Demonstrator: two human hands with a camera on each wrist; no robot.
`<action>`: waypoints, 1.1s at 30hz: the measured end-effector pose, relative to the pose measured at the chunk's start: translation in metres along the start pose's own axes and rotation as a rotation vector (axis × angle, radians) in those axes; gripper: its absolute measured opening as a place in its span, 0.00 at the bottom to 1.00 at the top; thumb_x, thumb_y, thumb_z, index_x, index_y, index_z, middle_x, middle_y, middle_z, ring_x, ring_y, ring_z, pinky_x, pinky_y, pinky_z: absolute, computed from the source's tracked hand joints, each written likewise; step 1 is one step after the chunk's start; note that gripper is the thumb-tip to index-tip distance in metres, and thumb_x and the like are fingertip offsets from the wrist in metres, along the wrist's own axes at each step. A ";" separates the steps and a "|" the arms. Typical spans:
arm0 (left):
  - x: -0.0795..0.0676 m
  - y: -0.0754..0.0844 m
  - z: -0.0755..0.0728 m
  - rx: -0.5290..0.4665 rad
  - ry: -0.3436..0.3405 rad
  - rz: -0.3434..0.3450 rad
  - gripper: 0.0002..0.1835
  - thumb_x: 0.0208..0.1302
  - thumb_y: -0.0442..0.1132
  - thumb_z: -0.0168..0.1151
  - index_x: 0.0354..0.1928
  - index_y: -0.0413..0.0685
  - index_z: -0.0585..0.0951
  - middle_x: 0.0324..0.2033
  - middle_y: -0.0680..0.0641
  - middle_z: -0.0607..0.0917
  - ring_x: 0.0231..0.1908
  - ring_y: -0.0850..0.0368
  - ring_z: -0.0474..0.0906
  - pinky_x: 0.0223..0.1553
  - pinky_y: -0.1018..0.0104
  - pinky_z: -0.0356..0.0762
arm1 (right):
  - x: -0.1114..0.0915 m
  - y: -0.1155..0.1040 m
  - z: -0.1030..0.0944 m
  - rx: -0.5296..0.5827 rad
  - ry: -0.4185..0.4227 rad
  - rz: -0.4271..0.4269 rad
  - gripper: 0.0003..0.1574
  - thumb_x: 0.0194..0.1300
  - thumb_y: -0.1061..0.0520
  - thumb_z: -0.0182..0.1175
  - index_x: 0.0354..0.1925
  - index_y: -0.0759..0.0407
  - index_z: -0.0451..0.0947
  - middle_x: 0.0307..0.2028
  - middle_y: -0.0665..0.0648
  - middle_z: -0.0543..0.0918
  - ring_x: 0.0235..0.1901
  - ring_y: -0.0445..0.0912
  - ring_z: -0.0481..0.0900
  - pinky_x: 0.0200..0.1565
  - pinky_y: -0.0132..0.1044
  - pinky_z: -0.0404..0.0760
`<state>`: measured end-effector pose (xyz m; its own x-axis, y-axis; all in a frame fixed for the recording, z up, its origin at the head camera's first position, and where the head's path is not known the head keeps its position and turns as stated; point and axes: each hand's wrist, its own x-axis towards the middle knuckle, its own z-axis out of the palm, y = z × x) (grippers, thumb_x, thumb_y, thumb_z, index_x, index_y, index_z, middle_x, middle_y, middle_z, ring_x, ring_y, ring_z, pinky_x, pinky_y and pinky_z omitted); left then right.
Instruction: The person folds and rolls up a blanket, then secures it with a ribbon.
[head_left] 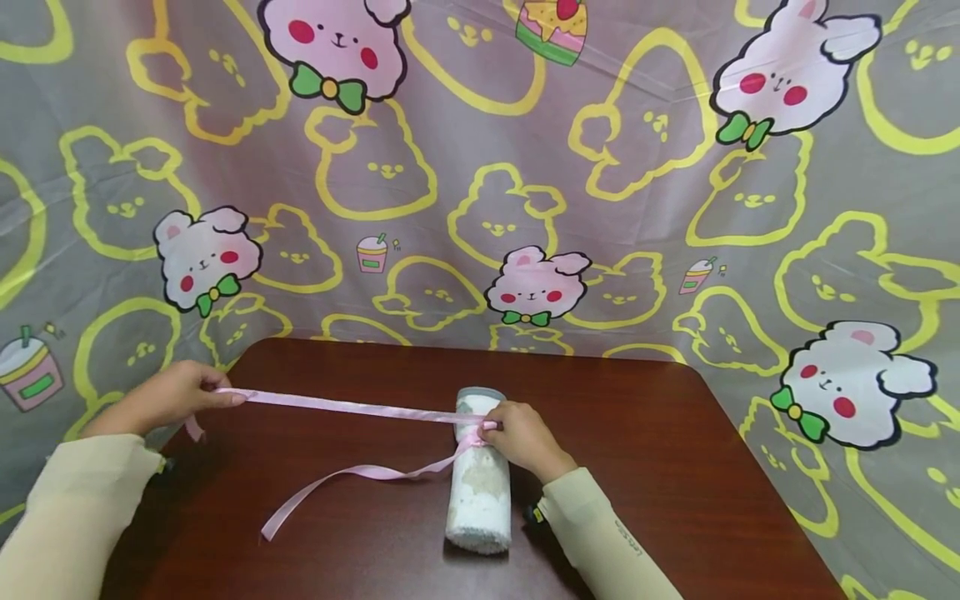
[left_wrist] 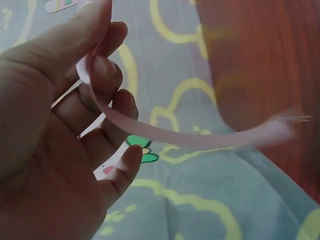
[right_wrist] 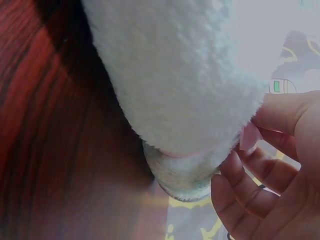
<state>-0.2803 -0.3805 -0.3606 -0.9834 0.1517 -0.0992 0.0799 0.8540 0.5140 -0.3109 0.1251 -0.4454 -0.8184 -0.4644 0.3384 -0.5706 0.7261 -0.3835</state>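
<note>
A rolled white fluffy towel with greyish-brown patches (head_left: 480, 492) lies lengthwise on the table, cinched around its middle by a pink ribbon (head_left: 352, 407). Off to the left, my left hand (head_left: 183, 392) pinches one length of the ribbon between thumb and fingers and holds it stretched straight to the roll. That ribbon's end dangles below the hand, curving across the left wrist view. My right hand (head_left: 525, 433) is at the roll's right side, pinching the ribbon (right_wrist: 248, 136) near the wrap. Its fingertips rest against the towel. Another ribbon tail trails left over the tabletop.
The dark reddish-brown wooden table (head_left: 645, 483) has rounded far corners. Behind it and along both sides hangs a grey curtain (head_left: 637, 225) printed with yellow outlines and white bunny faces.
</note>
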 end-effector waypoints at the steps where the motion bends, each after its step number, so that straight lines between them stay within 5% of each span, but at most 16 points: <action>1: -0.002 0.001 -0.003 -0.018 -0.007 0.004 0.21 0.56 0.57 0.69 0.28 0.45 0.82 0.21 0.50 0.78 0.23 0.51 0.78 0.25 0.58 0.79 | 0.000 0.000 0.000 -0.001 0.001 -0.004 0.04 0.57 0.54 0.70 0.28 0.51 0.84 0.25 0.43 0.75 0.25 0.39 0.71 0.30 0.33 0.72; 8: -0.016 0.035 -0.023 -0.118 -0.011 0.052 0.14 0.63 0.48 0.67 0.31 0.44 0.79 0.21 0.47 0.73 0.21 0.43 0.80 0.25 0.55 0.80 | 0.000 0.000 0.000 -0.008 0.017 -0.016 0.03 0.57 0.55 0.70 0.28 0.51 0.84 0.26 0.44 0.77 0.26 0.39 0.72 0.31 0.34 0.73; 15: -0.027 0.084 -0.031 -0.116 0.081 0.234 0.12 0.64 0.46 0.66 0.31 0.45 0.79 0.20 0.45 0.76 0.23 0.48 0.76 0.24 0.62 0.73 | -0.001 0.000 0.001 0.016 0.009 -0.005 0.03 0.57 0.55 0.70 0.28 0.51 0.85 0.27 0.45 0.78 0.27 0.39 0.73 0.32 0.35 0.74; 22: -0.028 0.138 -0.035 -0.128 0.099 0.318 0.12 0.62 0.46 0.68 0.32 0.47 0.79 0.20 0.46 0.74 0.19 0.47 0.75 0.20 0.61 0.75 | 0.001 0.003 0.002 0.032 0.004 0.032 0.04 0.56 0.54 0.70 0.28 0.50 0.84 0.26 0.44 0.77 0.27 0.39 0.73 0.31 0.34 0.74; 33: -0.018 0.220 -0.003 -0.072 0.080 0.362 0.09 0.62 0.47 0.69 0.30 0.52 0.80 0.16 0.51 0.71 0.11 0.52 0.70 0.13 0.59 0.72 | 0.000 0.002 0.001 0.031 0.002 0.010 0.06 0.56 0.55 0.70 0.25 0.50 0.83 0.23 0.44 0.74 0.25 0.39 0.70 0.28 0.34 0.71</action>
<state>-0.2459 -0.1966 -0.2427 -0.9036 0.3951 0.1656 0.4155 0.7146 0.5627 -0.3121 0.1260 -0.4472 -0.8240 -0.4562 0.3360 -0.5642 0.7149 -0.4131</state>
